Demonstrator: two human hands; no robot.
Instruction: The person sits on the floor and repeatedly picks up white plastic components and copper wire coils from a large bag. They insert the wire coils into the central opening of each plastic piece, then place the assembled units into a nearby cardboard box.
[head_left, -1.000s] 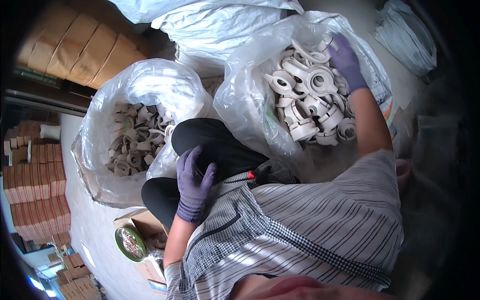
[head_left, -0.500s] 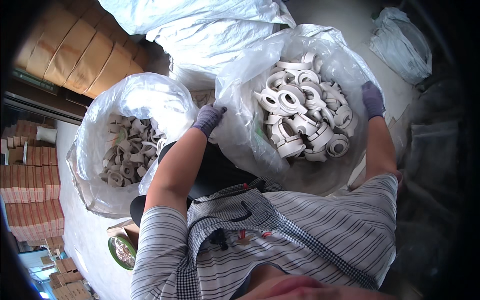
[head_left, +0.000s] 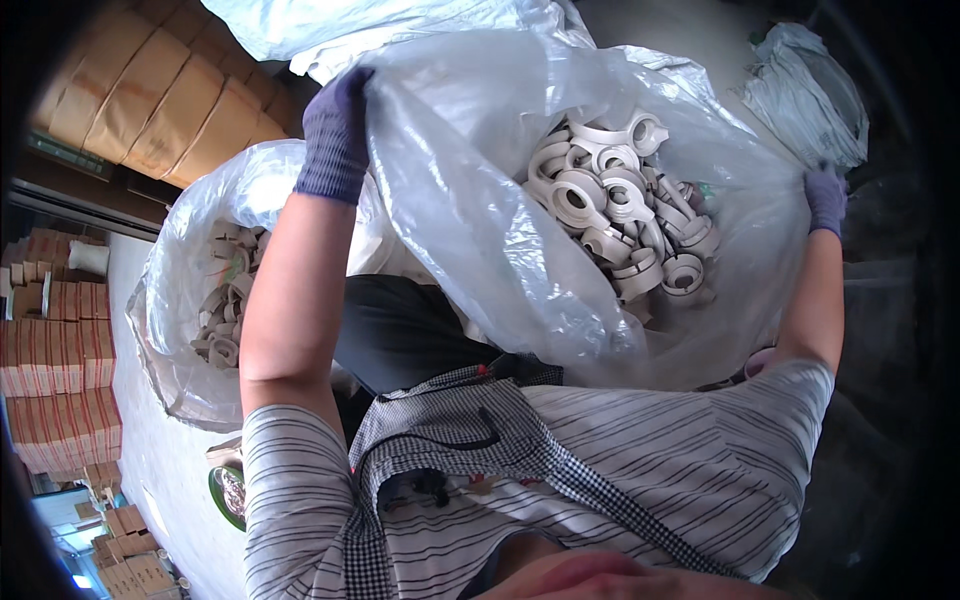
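A large clear plastic bag stands in front of me, its mouth stretched wide. Inside lie many white ring-shaped plastic parts, some with short arms. My left hand, in a purple knit glove, is closed on the bag's rim, lifted high at the left. The rim at the far right is gripped by my right hand, gloved the same way. Plastic hangs taut between the two hands. The lower parts are partly hidden by the near fold of the bag.
Left of me sits a second plastic bag of greyish parts, partly behind my left arm. White sacks stand at the back, and a crumpled bag lies back right. Stacked cartons and a green-rimmed basket are at the left.
Both hands have moved outward, the left also up and nearer, pulling the bag's rim wider and higher. The near side of the bag now covers more of the white parts.
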